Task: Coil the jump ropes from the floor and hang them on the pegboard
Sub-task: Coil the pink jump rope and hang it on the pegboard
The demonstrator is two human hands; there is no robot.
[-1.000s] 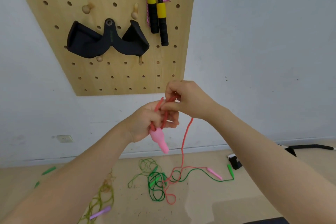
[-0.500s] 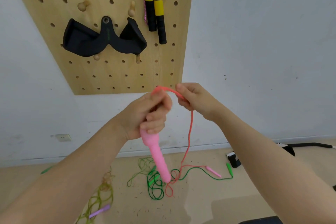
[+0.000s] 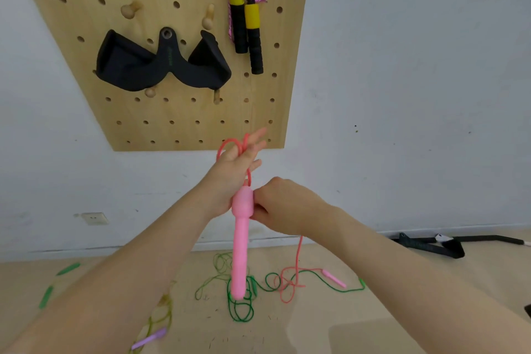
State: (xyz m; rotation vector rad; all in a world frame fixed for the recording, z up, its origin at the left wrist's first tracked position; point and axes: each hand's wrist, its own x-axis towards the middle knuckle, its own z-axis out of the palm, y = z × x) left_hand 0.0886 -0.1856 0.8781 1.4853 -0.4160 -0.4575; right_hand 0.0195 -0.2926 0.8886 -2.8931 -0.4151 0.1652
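Note:
My left hand (image 3: 237, 159) is raised below the pegboard (image 3: 178, 123), fingers stretched out, with a loop of the red jump rope (image 3: 227, 143) draped over it. From that loop the rope's pink handle (image 3: 240, 241) hangs straight down. My right hand (image 3: 283, 207) pinches the rope right beside the handle's thick top. Below my right hand the rope drops to the floor, where its other pink handle (image 3: 334, 278) lies.
A rope with yellow-black handles (image 3: 247, 23) and a black strap (image 3: 161, 66) hang on the board; two pegs (image 3: 130, 10) stand bare. On the floor lie a green rope (image 3: 242, 304), an olive rope with a purple handle (image 3: 149, 342) and black gear (image 3: 431, 244).
My left hand let go of the handle and opened upward with the rope looped over it. My right hand came down to the handle's top. The handle now hangs lower.

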